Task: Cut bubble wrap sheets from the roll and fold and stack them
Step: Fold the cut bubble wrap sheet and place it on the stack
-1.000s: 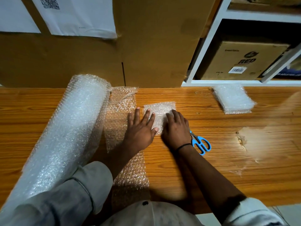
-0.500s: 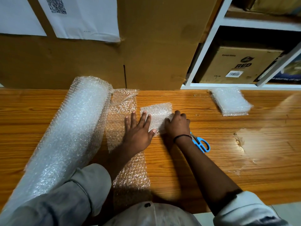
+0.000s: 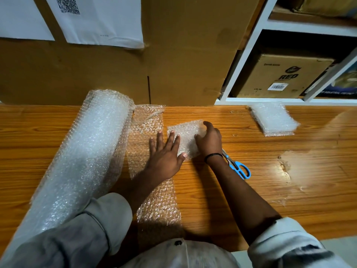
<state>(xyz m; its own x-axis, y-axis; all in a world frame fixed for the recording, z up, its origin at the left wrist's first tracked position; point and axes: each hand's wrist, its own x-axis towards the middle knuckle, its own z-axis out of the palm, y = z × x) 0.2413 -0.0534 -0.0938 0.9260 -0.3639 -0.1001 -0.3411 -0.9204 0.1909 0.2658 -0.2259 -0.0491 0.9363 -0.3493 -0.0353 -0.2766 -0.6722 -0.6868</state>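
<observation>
A small folded bubble wrap sheet [image 3: 186,133] lies on the wooden table [image 3: 289,190] in front of me. My left hand [image 3: 166,153] rests flat, fingers spread, on the sheet's left edge. My right hand [image 3: 209,139] curls over the sheet's right side, fingers gripping its edge. The big bubble wrap roll [image 3: 81,155] lies at the left, with an unrolled strip [image 3: 152,171] running toward me under my left arm. Blue-handled scissors [image 3: 238,168] lie just right of my right wrist. A stack of folded sheets [image 3: 273,118] sits at the back right.
A large cardboard box [image 3: 173,55] with white paper labels stands against the table's back edge. To the right, white shelves [image 3: 251,45] hold a brown carton [image 3: 280,76]. The tabletop has a worn, glossy patch [image 3: 284,167] at the right.
My right hand has gone from lying flat on the sheet to curling over its right edge and reaching further back. My left hand stayed pressed on the left side.
</observation>
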